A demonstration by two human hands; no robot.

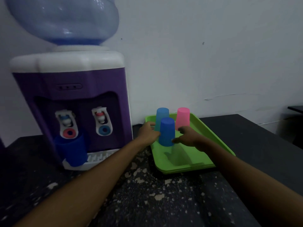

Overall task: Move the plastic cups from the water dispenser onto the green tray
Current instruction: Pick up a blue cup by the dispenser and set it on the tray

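- Two bare arms reach forward from the bottom of the view, over the dark, speckled table [164,194].
- The left hand [148,133] is curled, and its fingers touch the left side of a dark blue cup [166,132].
- The right hand [188,136] is half open. Its thumb touches the low right side of the same cup.
- The dark blue cup is upside down and tips a little. It is dim here, so I cannot tell if it sits on the green tray [211,141] or is just above it.
- Behind it, a light blue cup [161,114] and a pink cup [183,117] stand upside down on the far end of the tray.
- One more blue cup [72,151] sits at the purple water dispenser [70,95], under the left tap, mouth up and leaning.
- A big blue water bottle [64,20] sits on top of the dispenser, by the white wall.
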